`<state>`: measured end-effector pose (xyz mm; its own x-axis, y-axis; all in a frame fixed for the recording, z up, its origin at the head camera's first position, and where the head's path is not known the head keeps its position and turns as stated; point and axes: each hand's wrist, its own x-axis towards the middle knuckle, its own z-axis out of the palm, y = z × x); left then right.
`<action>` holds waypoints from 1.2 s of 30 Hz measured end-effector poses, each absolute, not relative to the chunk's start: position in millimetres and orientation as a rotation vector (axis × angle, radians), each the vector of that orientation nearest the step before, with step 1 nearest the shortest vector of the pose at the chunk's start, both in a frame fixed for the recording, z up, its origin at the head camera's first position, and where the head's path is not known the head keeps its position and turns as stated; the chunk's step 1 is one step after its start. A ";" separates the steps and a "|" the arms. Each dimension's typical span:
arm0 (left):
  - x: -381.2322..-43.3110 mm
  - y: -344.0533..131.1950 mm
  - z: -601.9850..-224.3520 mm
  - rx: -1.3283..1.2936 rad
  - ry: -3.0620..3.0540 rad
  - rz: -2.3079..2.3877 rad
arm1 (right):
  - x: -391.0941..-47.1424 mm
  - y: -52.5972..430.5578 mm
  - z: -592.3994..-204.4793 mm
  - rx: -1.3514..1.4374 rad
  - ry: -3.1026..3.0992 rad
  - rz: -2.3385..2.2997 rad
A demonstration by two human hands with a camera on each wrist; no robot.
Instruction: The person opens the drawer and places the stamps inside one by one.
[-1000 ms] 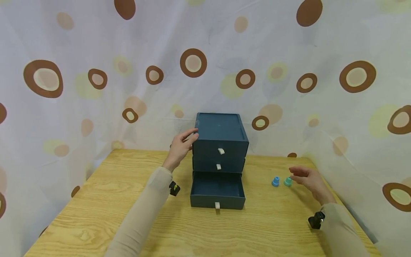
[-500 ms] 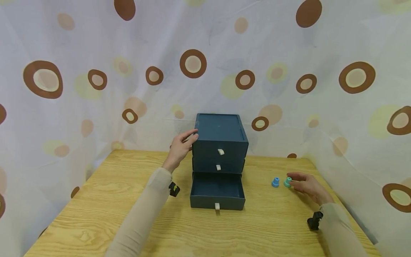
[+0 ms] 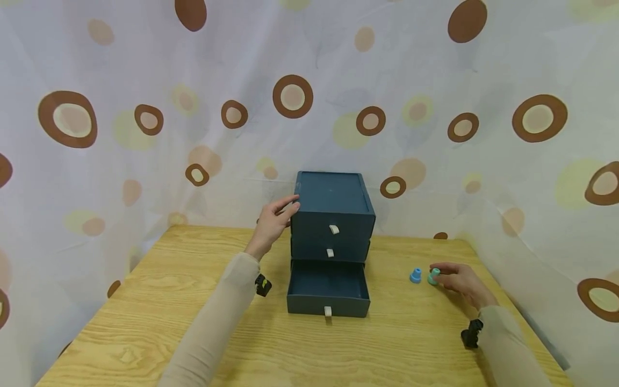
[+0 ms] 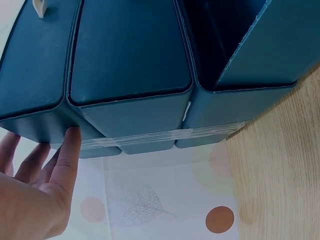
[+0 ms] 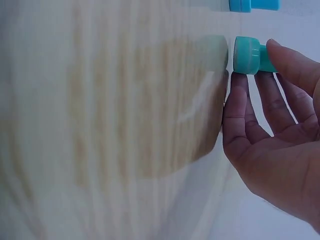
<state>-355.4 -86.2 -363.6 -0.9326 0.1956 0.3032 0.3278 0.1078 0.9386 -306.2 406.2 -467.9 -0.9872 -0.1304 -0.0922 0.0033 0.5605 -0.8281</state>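
Observation:
A dark blue drawer cabinet [image 3: 333, 193] stands on the table with its bottom drawer [image 3: 328, 305] pulled out. My left hand [image 3: 271, 223] rests against the upper left side of the cabinet, fingers fairly straight. The left wrist view shows the index fingertip touching the cabinet wall [image 4: 135, 120]. My right hand [image 3: 461, 280] pinches a small green stepped plastic piece [image 5: 246, 56], with a wide base and narrow neck. The thumb lies on the neck, the other fingers behind it. Left of it, a matching blue piece [image 3: 416, 276] stands upright on the table.
Two upper drawers [image 3: 333, 229] are closed, each with a white pull tab. Clear tape [image 4: 165, 136] runs around the cabinet in the left wrist view. A patterned curtain [image 3: 242, 64] hangs behind and beside the wooden table [image 3: 193, 301].
My right hand has come down and left from above the green piece, and its thumb and fingers now close around it. The left hand has stayed against the cabinet.

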 end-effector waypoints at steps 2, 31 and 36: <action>-355.3 -85.6 -363.8 -0.534 -2.258 -1.961 | -304.9 406.0 -467.2 -0.098 2.652 -1.409; -355.8 -84.3 -364.0 -0.529 -2.270 -1.967 | -296.7 383.9 -461.6 -0.092 2.479 -1.860; -356.2 -83.8 -364.0 -0.513 -2.262 -1.968 | -295.8 373.7 -459.4 -0.195 2.507 -1.801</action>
